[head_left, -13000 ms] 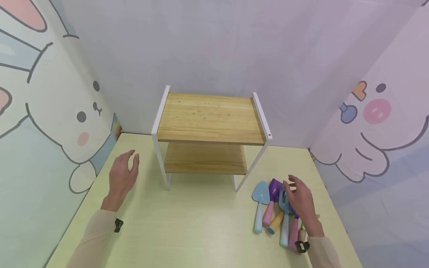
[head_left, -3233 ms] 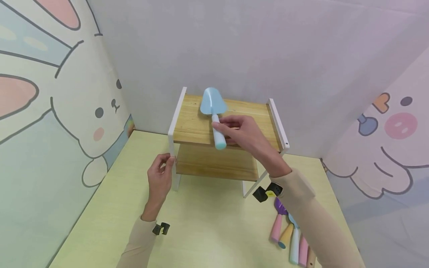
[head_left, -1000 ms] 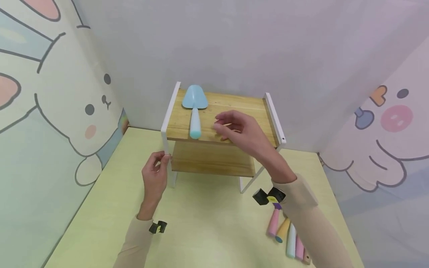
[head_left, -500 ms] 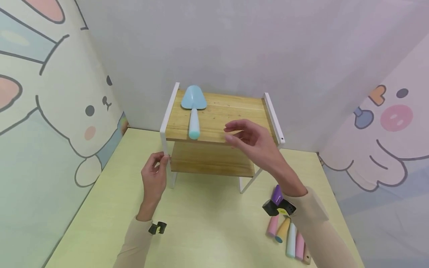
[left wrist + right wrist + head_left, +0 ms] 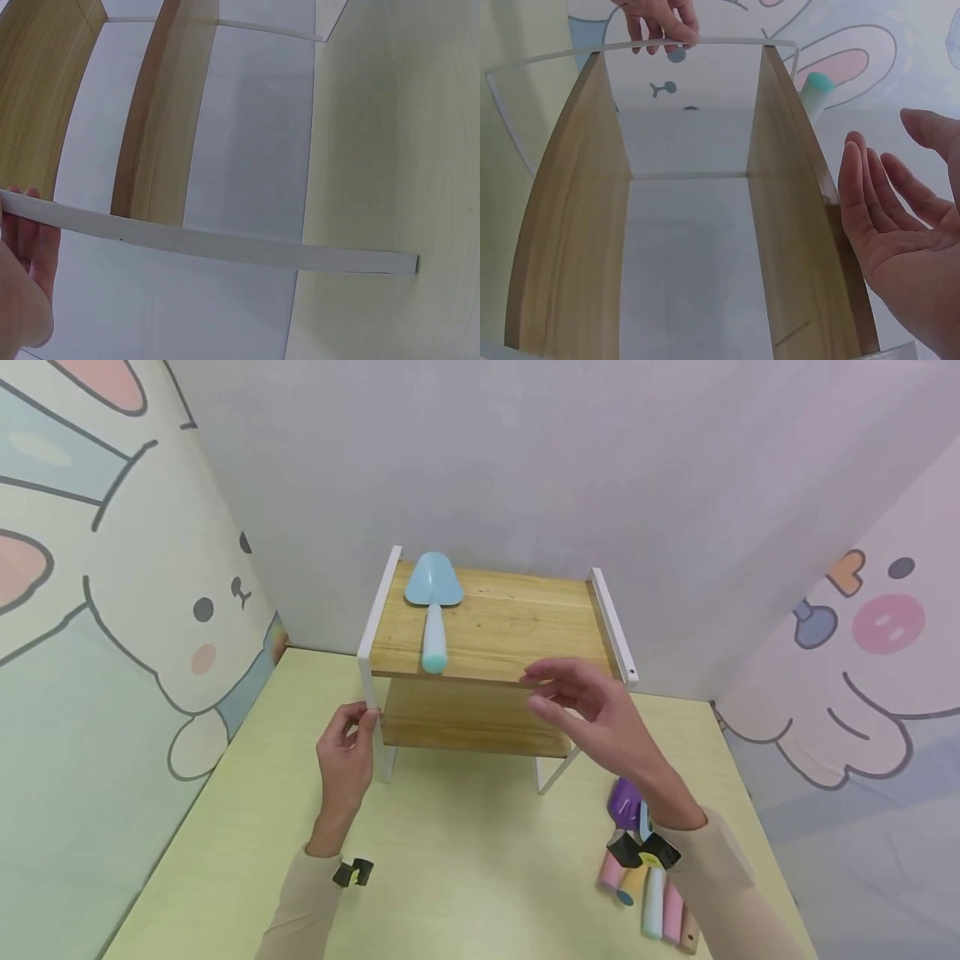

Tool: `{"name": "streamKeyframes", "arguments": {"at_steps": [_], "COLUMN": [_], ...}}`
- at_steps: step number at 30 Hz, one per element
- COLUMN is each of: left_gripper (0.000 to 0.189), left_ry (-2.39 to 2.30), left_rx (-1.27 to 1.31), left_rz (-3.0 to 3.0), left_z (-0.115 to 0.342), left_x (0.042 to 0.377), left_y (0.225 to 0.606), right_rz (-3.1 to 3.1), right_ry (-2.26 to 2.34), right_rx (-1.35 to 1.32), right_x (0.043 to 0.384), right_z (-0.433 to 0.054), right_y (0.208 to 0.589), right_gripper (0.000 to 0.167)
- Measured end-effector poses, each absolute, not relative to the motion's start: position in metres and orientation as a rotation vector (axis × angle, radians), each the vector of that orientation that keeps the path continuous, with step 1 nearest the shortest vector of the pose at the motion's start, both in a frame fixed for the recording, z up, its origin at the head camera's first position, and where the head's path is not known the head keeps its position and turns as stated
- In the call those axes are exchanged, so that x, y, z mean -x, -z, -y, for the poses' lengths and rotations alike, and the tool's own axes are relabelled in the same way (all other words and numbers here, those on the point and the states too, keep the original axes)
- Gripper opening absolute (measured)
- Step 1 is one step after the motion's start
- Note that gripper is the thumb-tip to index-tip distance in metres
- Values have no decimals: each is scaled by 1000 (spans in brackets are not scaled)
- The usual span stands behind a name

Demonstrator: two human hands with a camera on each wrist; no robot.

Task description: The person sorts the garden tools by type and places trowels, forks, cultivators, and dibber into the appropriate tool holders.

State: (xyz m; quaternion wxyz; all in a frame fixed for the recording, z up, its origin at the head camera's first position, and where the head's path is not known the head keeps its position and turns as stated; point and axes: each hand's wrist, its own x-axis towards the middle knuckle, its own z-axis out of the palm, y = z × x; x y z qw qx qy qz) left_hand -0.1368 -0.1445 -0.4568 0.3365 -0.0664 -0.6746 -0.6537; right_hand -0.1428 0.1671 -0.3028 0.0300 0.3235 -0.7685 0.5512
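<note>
A two-tier wooden shelf [image 5: 517, 618] with a white metal frame stands at the back of the table. On the left of its top board lies a light blue trowel [image 5: 434, 635], blade toward the wall; its mint handle end [image 5: 819, 82] shows in the right wrist view. My left hand [image 5: 346, 756] grips the shelf's white front left leg [image 5: 187, 241] between thumb and fingers. My right hand [image 5: 596, 710] holds nothing, fingers loosely bent and thumb apart, in front of the top board's right front edge.
Several garden tools lie at the table's right, partly hidden by my right forearm: a purple head [image 5: 624, 803], pink handles [image 5: 672, 913], a yellow handle [image 5: 632, 887] and a pale blue handle [image 5: 653, 906]. Cartoon-printed curtains [image 5: 480, 460] enclose the table [image 5: 450, 868].
The blue trowel went from the table into my right hand and onto the top board, where it was released. My right hand then drew back rightward; my left hand came to the shelf leg.
</note>
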Motion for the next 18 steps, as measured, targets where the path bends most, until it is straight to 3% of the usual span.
{"name": "streamKeyframes", "arguments": {"at_steps": [18], "left_gripper": [8], "left_ry": [1701], "left_rx": [206], "left_rz": [1748], "left_z": [144], "left_x": [137], "left_y": [458], "right_rz": [2267], "right_ry": [-1673], "right_rx": [-1077], "right_x": [126], "right_z": [-200], "right_y": [345], "right_gripper": [42]}}
